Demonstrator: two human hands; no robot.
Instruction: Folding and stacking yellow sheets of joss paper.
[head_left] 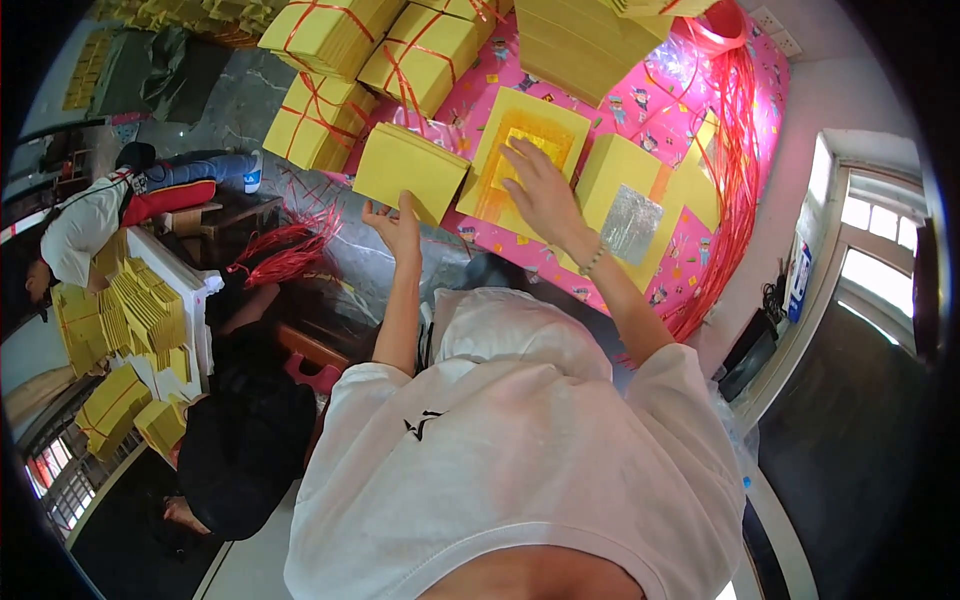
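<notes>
My right hand [540,185] lies with its fingers spread on a yellow paper stack [498,125] whose top has an orange-bordered printed panel. Just left of that stack, another block of plain yellow paper [408,165] sits tilted at the table's edge. At its near edge is my left hand [393,228], thumb against the paper and the other fingers curled loosely apart from it. To the right of my right hand lies a yellow paper stack with a silver foil square [632,222] on top.
Yellow bundles tied with red string [420,55] are piled behind on the pink patterned tablecloth [500,235]. Red plastic strands [738,170] hang along the right edge. At left, people sit by a white table [195,275] holding more yellow paper. Red strands [290,245] lie nearby.
</notes>
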